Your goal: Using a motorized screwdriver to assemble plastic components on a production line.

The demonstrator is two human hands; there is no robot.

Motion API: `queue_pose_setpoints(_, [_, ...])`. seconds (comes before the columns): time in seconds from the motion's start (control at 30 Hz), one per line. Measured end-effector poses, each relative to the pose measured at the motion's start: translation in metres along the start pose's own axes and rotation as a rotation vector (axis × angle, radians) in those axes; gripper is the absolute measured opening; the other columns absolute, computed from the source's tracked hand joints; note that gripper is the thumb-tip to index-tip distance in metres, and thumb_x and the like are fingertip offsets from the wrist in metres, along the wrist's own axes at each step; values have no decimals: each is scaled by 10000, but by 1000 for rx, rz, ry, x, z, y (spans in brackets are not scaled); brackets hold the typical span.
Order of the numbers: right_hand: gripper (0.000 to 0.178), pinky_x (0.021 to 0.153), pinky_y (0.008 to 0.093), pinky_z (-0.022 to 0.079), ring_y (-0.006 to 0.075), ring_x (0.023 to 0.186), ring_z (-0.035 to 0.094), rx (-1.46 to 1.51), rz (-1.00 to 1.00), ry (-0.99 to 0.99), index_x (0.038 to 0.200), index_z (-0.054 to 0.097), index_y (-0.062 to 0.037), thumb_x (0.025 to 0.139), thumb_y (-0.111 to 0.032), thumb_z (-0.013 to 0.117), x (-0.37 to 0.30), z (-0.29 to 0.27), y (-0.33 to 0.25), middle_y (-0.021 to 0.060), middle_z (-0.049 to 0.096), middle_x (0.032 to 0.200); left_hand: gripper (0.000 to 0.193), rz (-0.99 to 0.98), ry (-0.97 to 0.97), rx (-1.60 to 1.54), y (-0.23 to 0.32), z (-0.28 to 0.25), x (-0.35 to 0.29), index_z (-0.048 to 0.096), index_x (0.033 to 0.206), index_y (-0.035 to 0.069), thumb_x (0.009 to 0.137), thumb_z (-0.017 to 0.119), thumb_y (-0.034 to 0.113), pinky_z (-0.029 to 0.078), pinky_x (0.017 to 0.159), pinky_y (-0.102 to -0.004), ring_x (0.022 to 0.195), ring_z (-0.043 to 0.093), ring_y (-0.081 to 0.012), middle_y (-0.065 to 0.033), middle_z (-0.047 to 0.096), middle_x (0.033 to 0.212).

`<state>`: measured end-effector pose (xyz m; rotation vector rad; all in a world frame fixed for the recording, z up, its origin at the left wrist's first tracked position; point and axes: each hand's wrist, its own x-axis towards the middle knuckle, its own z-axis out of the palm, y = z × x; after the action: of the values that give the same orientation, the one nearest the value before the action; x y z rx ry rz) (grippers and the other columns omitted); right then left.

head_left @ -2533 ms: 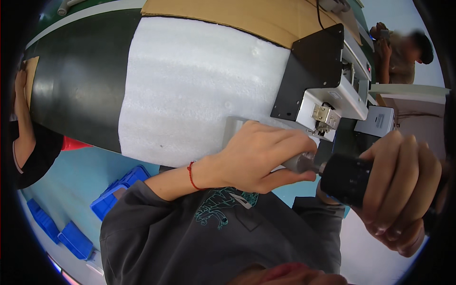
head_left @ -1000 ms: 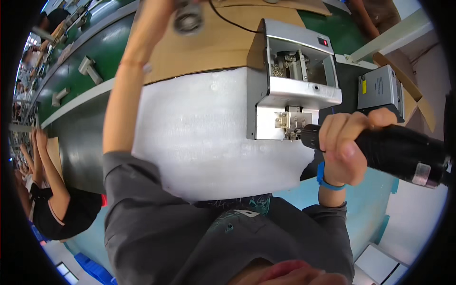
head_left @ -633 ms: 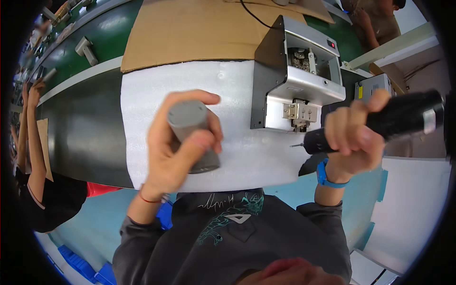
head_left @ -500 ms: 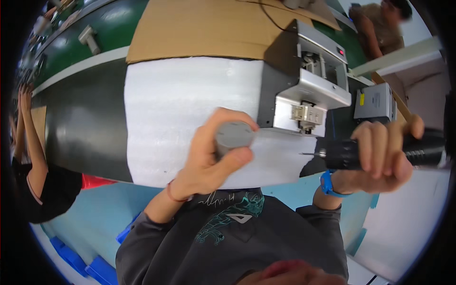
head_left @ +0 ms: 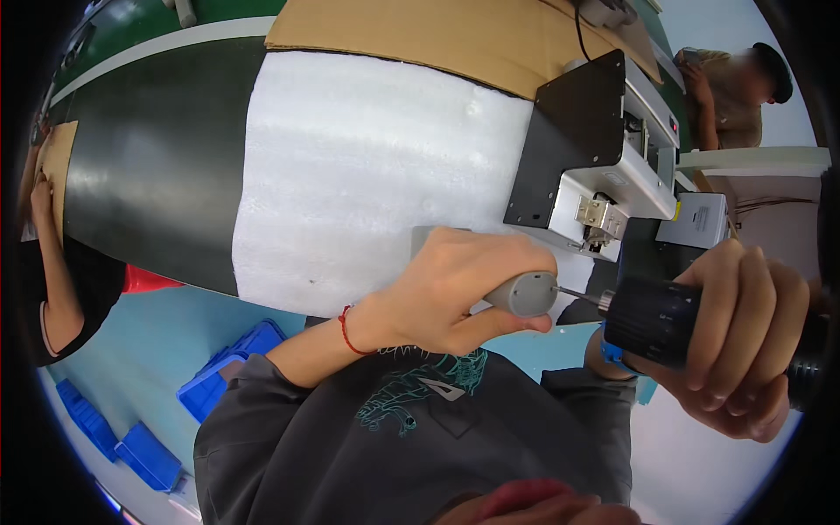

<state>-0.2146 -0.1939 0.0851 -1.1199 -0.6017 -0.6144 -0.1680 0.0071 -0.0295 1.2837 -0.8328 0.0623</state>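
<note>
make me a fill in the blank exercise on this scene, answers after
The right hand holds a cylindrical power screwdriver coloured ____.
The left hand grips a gray round-ended part; the thin cord bracelet beside that hand is ____.
A black-and-silver boxy machine stands on the ____ side of the white foam-like sheet.

Missing words: black; red; right.

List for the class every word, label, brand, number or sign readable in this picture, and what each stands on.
Nothing reads clearly enough to quote.
Black electric screwdriver in the right hand: pale collar marks, too small.
Grey cylindrical part in the left hand: no legible text.
Screw-feeding machine: pale label, too small.
Whitish box at right: lines of print, too small.
Dark grey shirt: teal drawing, pale triangular emblem, no legible word.
</note>
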Motion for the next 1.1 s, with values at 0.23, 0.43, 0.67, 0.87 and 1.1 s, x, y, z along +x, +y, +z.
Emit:
queue_pose_setpoints(0.23, [187, 532, 85, 421, -25, 507, 460, 21, 133, -21, 950, 425, -35, 810, -114, 519, 8, 11, 2, -77, 489, 609, 346, 2, -35, 68, 2, -1, -2, 538, 953, 44, 725, 713, 238, 428, 526, -322, 662, 581, -279, -78, 594, 810])
queue_pose_setpoints(0.43, [231, 462, 88, 438, -11, 444, 469, 41, 229, -9, 912, 394, -30, 755, -65, 560, 10, 16, 0, -59, 498, 575, 361, -14, -66, 99, 3, 0, -3, 538, 956, 51, 718, 714, 257, 431, 529, -329, 676, 586, -286, -79, 595, 816])
queue_pose_setpoints(0.67, [476, 498, 236, 556, 115, 516, 610, 105, 200, -400, 1137, 459, -145, 745, -28, 703, 35, 26, 20, 33, 598, 602, 301, 66, 44, 144, -2, 14, 3, 578, 876, 42, 707, 747, 225, 380, 467, -273, 518, 520, -214, -49, 560, 666])
queue_pose_setpoints(0.87, [451, 453, 205, 336, 54, 446, 349, -216, 18, 60, 1184, 410, -55, 744, -96, 502, 5, -20, 44, -24, 369, 560, 294, -55, -6, 98, 1, 7, 0, 594, 881, 61, 698, 739, 239, 424, 507, -292, 597, 570, -272, -70, 600, 741])
queue_pose_setpoints(1.1, [376, 434, 225, 338, 70, 426, 334, -207, 222, -6, 1110, 415, -77, 739, -49, 473, -8, -24, 58, -14, 382, 559, 301, -84, -29, 107, 2, 5, 2, 588, 893, 58, 691, 742, 221, 409, 494, -282, 574, 564, -247, -59, 596, 741])
